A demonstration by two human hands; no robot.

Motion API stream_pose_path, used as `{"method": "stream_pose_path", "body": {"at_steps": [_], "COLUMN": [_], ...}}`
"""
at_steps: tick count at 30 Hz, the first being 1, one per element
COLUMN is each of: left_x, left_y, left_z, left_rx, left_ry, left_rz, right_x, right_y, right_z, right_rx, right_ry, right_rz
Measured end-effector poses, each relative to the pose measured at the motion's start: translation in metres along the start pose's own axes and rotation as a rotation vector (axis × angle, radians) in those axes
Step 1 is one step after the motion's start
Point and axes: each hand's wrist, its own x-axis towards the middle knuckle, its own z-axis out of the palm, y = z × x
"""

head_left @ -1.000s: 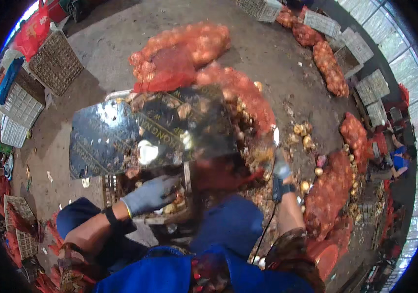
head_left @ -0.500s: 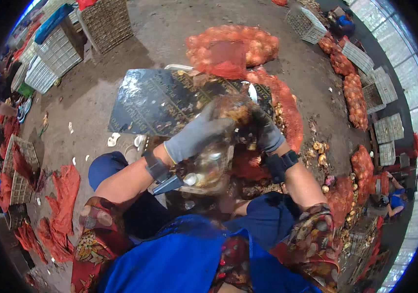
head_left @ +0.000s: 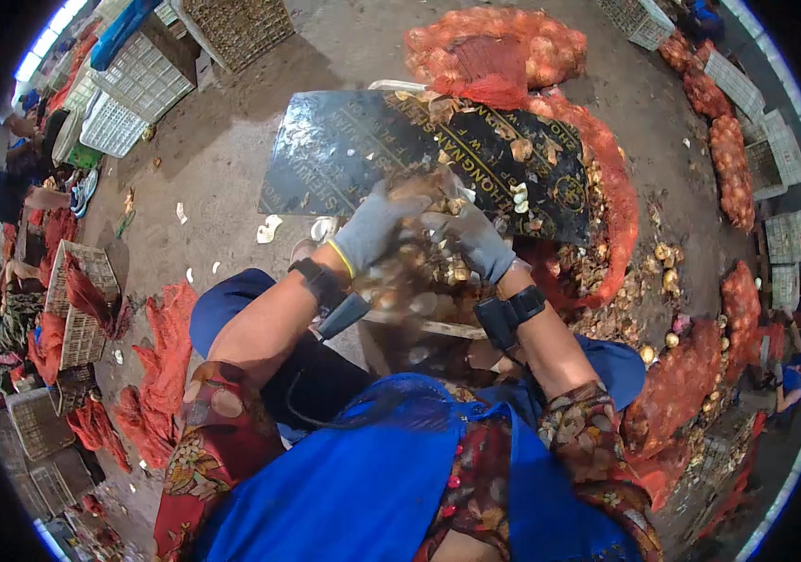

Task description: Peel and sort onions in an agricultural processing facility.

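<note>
My left hand (head_left: pixel 369 229), in a grey glove with a yellow-edged cuff, bends around a blurred clump of brown onion skins (head_left: pixel 424 190). From the other side my right hand (head_left: pixel 474 241), also gloved in grey, closes on the same clump with its fingers pointing left. Motion smears the fingertips and the loose skins. Below the hands, between my knees, onions (head_left: pixel 410 298) and peelings lie in a pale crate (head_left: pixel 443 327). Just beyond my hands is a dark board (head_left: pixel 326 155) with yellow lettering, strewn with skins on its right half.
A full red net sack of onions (head_left: pixel 550 51) lies beyond the board. Red netting (head_left: pixel 618 225) curves along its right side. Loose onions (head_left: pixel 670 267) litter the floor at right. Crates (head_left: pixel 143 66) stand at far left, and empty red nets (head_left: pixel 171 342) lie left of my knee.
My hands and the clump have come lower over the crate, and my right hand has turned inward. The view has shifted, so the board and sacks appear farther right and higher.
</note>
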Motion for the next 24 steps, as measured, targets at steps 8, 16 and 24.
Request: {"method": "stream_pose_path", "body": {"at_steps": [8, 16, 24], "left_x": [0.031, 0.037, 0.048], "left_y": [0.023, 0.038, 0.038], "left_z": [0.001, 0.015, 0.018], "left_rx": [0.043, 0.44, 0.489], "left_ry": [0.151, 0.09, -0.004], "left_rz": [-0.617, -0.511, -0.511], "right_x": [-0.005, -0.056, -0.023], "right_y": [0.003, 0.011, 0.048], "right_z": [-0.046, -0.02, -0.014], "right_rx": [0.388, 0.043, -1.0], "right_ry": [0.115, 0.315, 0.502], "right_rz": [-0.205, 0.073, -0.415]}}
